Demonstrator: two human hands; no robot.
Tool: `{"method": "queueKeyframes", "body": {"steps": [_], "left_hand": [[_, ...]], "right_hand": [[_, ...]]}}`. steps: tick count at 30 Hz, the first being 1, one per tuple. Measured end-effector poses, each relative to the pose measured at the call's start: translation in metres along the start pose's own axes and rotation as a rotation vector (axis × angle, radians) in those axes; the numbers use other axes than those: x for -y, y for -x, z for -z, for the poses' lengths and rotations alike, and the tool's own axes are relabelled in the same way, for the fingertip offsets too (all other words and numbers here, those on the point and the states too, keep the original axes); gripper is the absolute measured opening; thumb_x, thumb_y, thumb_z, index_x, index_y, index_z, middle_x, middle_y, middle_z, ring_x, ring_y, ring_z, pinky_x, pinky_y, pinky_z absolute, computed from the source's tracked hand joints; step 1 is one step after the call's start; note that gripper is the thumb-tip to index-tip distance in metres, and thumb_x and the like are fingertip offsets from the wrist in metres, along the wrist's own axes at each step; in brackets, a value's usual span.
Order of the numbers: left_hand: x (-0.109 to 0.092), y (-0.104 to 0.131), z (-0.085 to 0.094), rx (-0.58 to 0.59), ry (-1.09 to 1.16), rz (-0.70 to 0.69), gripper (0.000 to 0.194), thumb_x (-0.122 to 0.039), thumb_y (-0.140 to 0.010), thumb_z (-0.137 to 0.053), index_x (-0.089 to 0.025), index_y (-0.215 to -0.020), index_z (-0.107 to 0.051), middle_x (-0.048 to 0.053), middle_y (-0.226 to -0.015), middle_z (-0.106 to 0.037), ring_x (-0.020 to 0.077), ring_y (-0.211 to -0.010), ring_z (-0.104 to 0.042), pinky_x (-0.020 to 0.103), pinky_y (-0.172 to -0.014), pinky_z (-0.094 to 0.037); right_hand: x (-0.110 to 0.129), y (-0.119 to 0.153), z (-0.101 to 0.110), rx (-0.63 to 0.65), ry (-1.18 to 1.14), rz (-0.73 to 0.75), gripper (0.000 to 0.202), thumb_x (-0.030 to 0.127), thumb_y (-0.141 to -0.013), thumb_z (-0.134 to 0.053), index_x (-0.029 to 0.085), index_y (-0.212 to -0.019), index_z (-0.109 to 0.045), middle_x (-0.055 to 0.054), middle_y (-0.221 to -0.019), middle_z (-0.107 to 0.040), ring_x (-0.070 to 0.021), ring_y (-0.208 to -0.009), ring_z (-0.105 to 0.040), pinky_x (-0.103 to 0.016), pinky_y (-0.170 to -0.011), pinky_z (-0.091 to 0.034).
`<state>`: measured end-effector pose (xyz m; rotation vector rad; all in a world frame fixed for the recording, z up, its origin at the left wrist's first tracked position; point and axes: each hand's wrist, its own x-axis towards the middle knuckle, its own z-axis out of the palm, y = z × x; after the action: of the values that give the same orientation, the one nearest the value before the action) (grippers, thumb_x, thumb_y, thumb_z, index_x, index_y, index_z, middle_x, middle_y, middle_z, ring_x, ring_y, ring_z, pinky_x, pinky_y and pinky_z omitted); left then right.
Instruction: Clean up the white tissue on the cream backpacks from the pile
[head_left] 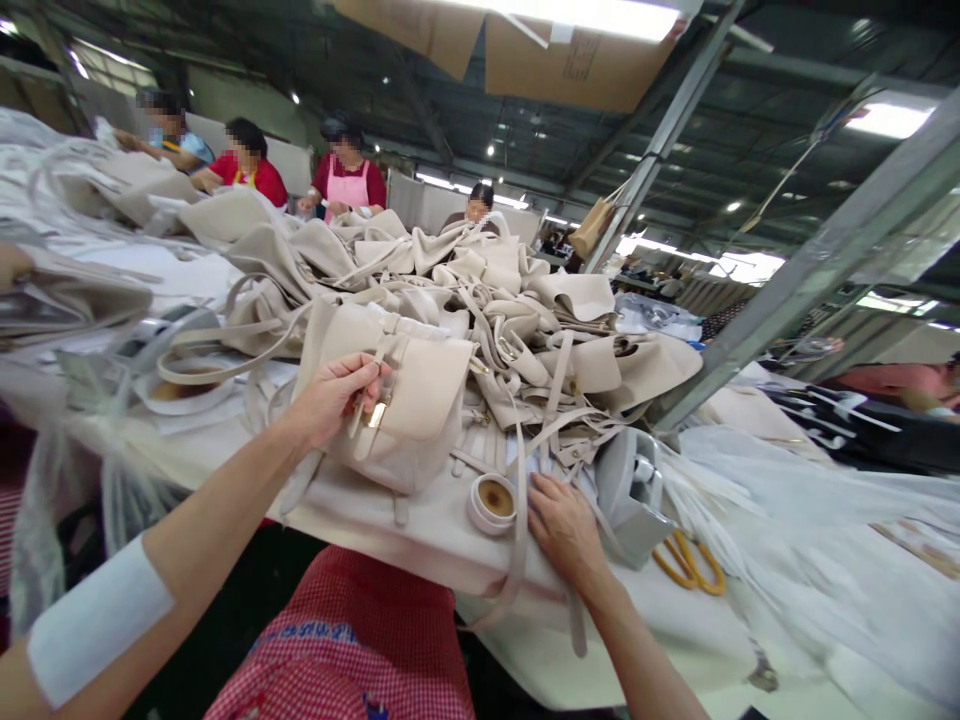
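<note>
Gripping the front of a beige bag [409, 405], the left hand [330, 400] has its fingers curled around the strap and gold clasp [376, 413], likely steadying the bag so it stays propped at the table's near edge. At the bag's 5 o'clock sits a small round pot [491, 502] with brown paste, kept within easy reach. At the pot's 3 o'clock, the right hand [564, 530] lies flat, fingers spread, pressing loose straps [517, 520] against the table [420, 540]; it grasps nothing that I can see. Further right, at 3 o'clock from that hand, lie yellow-handled scissors [690, 565]. Behind, at 12 o'clock, a heap of bags [480, 300] covers the white worktop. Other people [345, 175] work at the far end, under a dark workshop roof with strip lights.
</note>
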<state>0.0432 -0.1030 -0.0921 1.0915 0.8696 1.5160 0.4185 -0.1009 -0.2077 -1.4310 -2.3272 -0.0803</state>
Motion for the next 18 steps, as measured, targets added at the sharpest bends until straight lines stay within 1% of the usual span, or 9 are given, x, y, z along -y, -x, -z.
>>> {"method": "queueKeyframes", "body": {"steps": [1, 3, 5, 6, 7, 10, 12, 16, 18], "left_hand": [[0.0, 0.0, 0.0, -0.002, -0.001, -0.002, 0.029, -0.037, -0.069, -0.082, -0.013, -0.08, -0.069, -0.003, -0.057, -0.056, 0.0062, -0.044, -0.048, 0.015, -0.041, -0.038], [0.0, 0.0, 0.0, -0.002, -0.006, -0.004, 0.03, -0.037, -0.069, -0.082, -0.013, -0.08, -0.069, -0.002, -0.057, -0.056, 0.0063, -0.043, -0.048, 0.015, -0.041, -0.038], [0.0, -0.001, 0.0, 0.001, -0.006, -0.003, 0.03, -0.037, -0.069, -0.082, -0.012, -0.08, -0.069, -0.002, -0.057, -0.056, 0.0063, -0.043, -0.048, 0.015, -0.041, -0.038], [0.0, -0.001, 0.0, 0.002, -0.004, -0.003, 0.029, -0.036, -0.07, -0.082, -0.012, -0.081, -0.069, -0.002, -0.056, -0.056, 0.0064, -0.043, -0.049, 0.015, -0.041, -0.038], [-0.001, -0.001, 0.0, 0.003, -0.002, -0.003, 0.029, -0.036, -0.07, -0.081, -0.012, -0.081, -0.069, -0.002, -0.056, -0.056, 0.0065, -0.043, -0.049, 0.015, -0.04, -0.038], [-0.002, -0.001, 0.001, 0.01, 0.005, 0.01, 0.028, -0.034, -0.07, -0.081, -0.012, -0.082, -0.068, -0.002, -0.057, -0.058, 0.0071, -0.044, -0.051, 0.016, -0.041, -0.04], [-0.004, 0.001, 0.001, 0.021, 0.014, 0.024, 0.028, -0.033, -0.07, -0.081, -0.012, -0.085, -0.068, -0.001, -0.06, -0.06, 0.0082, -0.046, -0.053, 0.017, -0.043, -0.043], [-0.009, 0.007, -0.001, 0.034, 0.037, 0.045, 0.026, -0.03, -0.071, -0.08, -0.012, -0.086, -0.067, 0.0, -0.062, -0.064, 0.011, -0.05, -0.059, 0.02, -0.046, -0.049], [-0.013, 0.011, -0.004, 0.036, 0.033, 0.078, 0.023, -0.028, -0.073, -0.078, -0.012, -0.082, -0.065, 0.002, -0.064, -0.067, 0.012, -0.051, -0.061, 0.021, -0.049, -0.051]], "right_hand": [[0.004, 0.001, 0.001, 0.01, -0.039, -0.026, 0.025, 0.019, -0.087, -0.051, 0.02, -0.097, -0.074, -0.014, -0.122, -0.07, -0.0321, -0.117, -0.058, -0.048, -0.104, -0.036], [0.008, 0.003, 0.002, -0.015, -0.262, -0.154, 0.02, 0.021, -0.084, -0.054, 0.021, -0.081, -0.074, -0.012, -0.112, -0.073, -0.0306, -0.112, -0.06, -0.046, -0.103, -0.035], [0.007, 0.004, 0.004, -0.069, -0.526, -0.304, 0.013, 0.027, -0.078, -0.062, 0.022, -0.073, -0.072, -0.009, -0.104, -0.074, -0.0292, -0.105, -0.061, -0.042, -0.1, -0.037], [0.004, 0.004, 0.005, -0.094, -0.625, -0.368, 0.013, 0.032, -0.076, -0.065, 0.022, -0.071, -0.072, -0.008, -0.099, -0.075, -0.0285, -0.1, -0.062, -0.041, -0.097, -0.039], [0.001, 0.003, 0.007, -0.111, -0.693, -0.42, 0.017, 0.037, -0.074, -0.067, 0.022, -0.07, -0.072, -0.007, -0.092, -0.075, -0.0275, -0.094, -0.063, -0.039, -0.092, -0.041], [-0.011, 0.002, 0.014, -0.144, -0.807, -0.528, 0.036, 0.054, -0.073, -0.065, 0.019, -0.068, -0.07, -0.003, -0.069, -0.069, -0.0221, -0.071, -0.061, -0.034, -0.073, -0.045], [-0.017, 0.002, 0.018, -0.172, -0.889, -0.588, 0.043, 0.06, -0.072, -0.064, 0.017, -0.068, -0.068, -0.001, -0.063, -0.065, -0.0187, -0.062, -0.057, -0.03, -0.063, -0.045], [-0.019, 0.003, 0.023, -0.252, -0.951, -0.67, 0.046, 0.062, -0.064, -0.071, 0.016, -0.069, -0.069, 0.002, -0.057, -0.061, -0.015, -0.053, -0.052, -0.026, -0.053, -0.041], [-0.015, 0.003, 0.029, -0.355, -0.911, -0.677, 0.045, 0.061, -0.063, -0.073, 0.016, -0.069, -0.07, 0.004, -0.054, -0.059, -0.0141, -0.051, -0.05, -0.025, -0.051, -0.038]]}}
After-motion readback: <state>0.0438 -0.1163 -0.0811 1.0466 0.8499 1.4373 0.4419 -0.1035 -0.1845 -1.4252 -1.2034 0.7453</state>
